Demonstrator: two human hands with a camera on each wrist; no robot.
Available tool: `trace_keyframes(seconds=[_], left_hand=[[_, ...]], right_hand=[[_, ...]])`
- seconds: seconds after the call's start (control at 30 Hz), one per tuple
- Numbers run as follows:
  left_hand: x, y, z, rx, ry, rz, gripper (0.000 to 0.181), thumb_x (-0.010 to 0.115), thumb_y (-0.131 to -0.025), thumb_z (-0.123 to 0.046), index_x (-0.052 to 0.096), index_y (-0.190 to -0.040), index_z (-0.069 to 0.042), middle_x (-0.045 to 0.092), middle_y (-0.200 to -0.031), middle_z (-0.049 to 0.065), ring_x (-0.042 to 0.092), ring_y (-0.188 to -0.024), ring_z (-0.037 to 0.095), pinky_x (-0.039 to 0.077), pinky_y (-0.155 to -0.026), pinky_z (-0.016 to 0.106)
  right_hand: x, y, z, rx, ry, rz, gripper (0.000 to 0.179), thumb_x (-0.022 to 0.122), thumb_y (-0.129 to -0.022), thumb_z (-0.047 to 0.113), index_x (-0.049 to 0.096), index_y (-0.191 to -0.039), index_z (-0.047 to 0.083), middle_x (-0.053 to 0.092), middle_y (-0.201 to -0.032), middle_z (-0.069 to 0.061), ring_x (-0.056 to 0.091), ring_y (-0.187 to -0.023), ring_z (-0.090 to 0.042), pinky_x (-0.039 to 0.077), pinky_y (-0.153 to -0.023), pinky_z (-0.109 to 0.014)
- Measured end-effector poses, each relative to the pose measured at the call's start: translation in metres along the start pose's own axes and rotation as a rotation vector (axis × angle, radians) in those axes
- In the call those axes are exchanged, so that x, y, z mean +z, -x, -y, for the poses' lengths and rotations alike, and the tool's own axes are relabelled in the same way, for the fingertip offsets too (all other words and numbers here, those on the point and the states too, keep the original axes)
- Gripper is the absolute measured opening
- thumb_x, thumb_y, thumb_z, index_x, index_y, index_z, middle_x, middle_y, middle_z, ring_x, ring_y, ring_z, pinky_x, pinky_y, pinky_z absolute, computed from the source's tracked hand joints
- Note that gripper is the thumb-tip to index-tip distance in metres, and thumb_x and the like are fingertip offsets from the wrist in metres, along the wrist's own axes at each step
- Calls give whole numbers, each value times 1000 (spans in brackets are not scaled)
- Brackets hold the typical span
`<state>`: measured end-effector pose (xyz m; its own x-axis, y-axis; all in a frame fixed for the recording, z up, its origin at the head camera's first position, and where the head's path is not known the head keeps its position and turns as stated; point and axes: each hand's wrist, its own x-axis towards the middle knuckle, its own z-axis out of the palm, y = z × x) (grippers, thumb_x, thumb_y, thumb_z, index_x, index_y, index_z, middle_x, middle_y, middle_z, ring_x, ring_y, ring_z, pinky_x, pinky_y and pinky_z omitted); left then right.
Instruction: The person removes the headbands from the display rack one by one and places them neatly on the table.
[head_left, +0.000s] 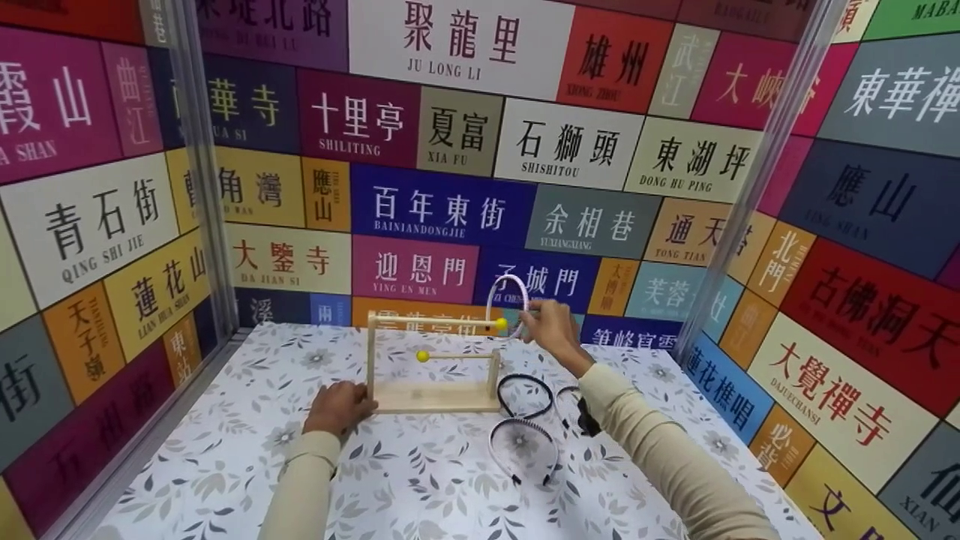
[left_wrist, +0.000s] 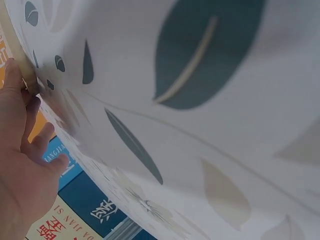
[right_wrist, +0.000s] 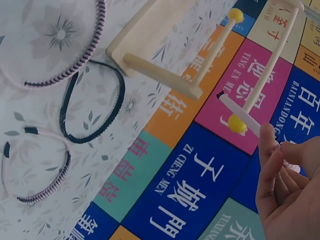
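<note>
My right hand (head_left: 553, 334) pinches a pale pink headband (head_left: 508, 277) between thumb and fingers, its arch held upright by the free end of a wooden stand's upper rod. A yellow ball (head_left: 502, 325) caps that rod. In the right wrist view, one dark-tipped arm of the headband (right_wrist: 239, 109) crosses the rod just beside the ball. The wooden stand (head_left: 435, 397) has a lower rod ending in another yellow ball (head_left: 423, 356). My left hand (head_left: 339, 407) holds the foot of the stand's left post. In the left wrist view, its fingertips meet the wood's edge.
Right of the stand lie a black headband (right_wrist: 123, 95) and a pale one with dark teeth (head_left: 491, 442). Another pale headband (right_wrist: 54, 186) is partly covered by my right forearm in the head view. A floral cloth (head_left: 420, 480) covers the table; printed panels (head_left: 450, 210) enclose it.
</note>
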<state>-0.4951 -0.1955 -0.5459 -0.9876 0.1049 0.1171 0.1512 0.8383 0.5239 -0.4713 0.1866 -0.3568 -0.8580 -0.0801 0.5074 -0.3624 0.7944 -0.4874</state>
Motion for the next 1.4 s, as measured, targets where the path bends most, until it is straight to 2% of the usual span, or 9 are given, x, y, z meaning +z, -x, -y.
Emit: trace_keyframes(seconds=[0.23,0.43,0.53,0.63,0.8,0.93,1.07,1.27,1.4], left_hand=[[0,1,1,7,9,-1,12,80,-93,-26,77,-95,-14,72,-85,-2,69,-96,29,29,-114,68],[-1,0,3,30,-2,-2,12,78,-94,-27,76,-96,-15,72,-86,-2,69,-93,27,34,-110,66],[-1,1,5,53,-10,-12,12,77,-95,-28,75,-94,-15,71,-84,-2,67,-88,25,36,-108,67],[-1,2,7,73,-7,-22,14,76,-96,-28,73,-92,-16,68,-80,-2,65,-83,24,32,-110,69],[-1,1,8,59,10,-25,13,77,-96,-28,74,-92,-15,69,-82,-1,67,-89,27,26,-114,70],[0,2,6,58,7,-29,12,77,-95,-27,75,-93,-15,71,-86,-1,68,-93,29,26,-114,71],[1,2,4,57,5,-25,12,77,-95,-27,75,-93,-16,71,-86,-1,68,-94,28,26,-114,70],[0,3,2,49,7,-9,11,78,-94,-26,75,-94,-15,72,-86,-1,69,-95,30,29,-113,69],[0,4,3,55,17,-5,11,78,-95,-25,75,-94,-15,72,-87,0,69,-99,32,24,-114,72]], right_hand=[[-14,4,-17,76,48,18,32,64,-104,25,73,-129,7,74,-67,-3,69,-57,-14,35,-44,-26],[-32,12,-38,136,36,75,37,62,-104,22,68,-135,3,79,-86,-8,72,-61,-14,30,-42,-25],[-42,16,-51,149,34,96,36,61,-104,19,67,-135,2,79,-92,-11,74,-63,-17,34,-41,-25],[-52,20,-63,149,30,108,34,61,-104,17,68,-133,1,79,-93,-11,75,-64,-17,41,-44,-24],[-64,31,-82,142,-12,137,29,62,-102,9,71,-125,-6,78,-90,-16,76,-66,-24,43,-45,-22],[-70,44,-98,196,-79,195,29,60,-99,4,71,-123,-9,78,-86,-17,76,-65,-26,44,-44,-19],[-74,62,-118,266,-113,267,31,60,-100,5,69,-125,-10,78,-83,-13,73,-59,-17,43,-44,-19],[-75,94,-144,279,-92,366,28,62,-101,6,71,-121,-10,77,-84,-15,66,-54,-11,40,-45,-20],[-73,113,-157,301,-132,419,29,62,-101,5,69,-123,-12,77,-83,-12,64,-54,-10,38,-47,-21]])
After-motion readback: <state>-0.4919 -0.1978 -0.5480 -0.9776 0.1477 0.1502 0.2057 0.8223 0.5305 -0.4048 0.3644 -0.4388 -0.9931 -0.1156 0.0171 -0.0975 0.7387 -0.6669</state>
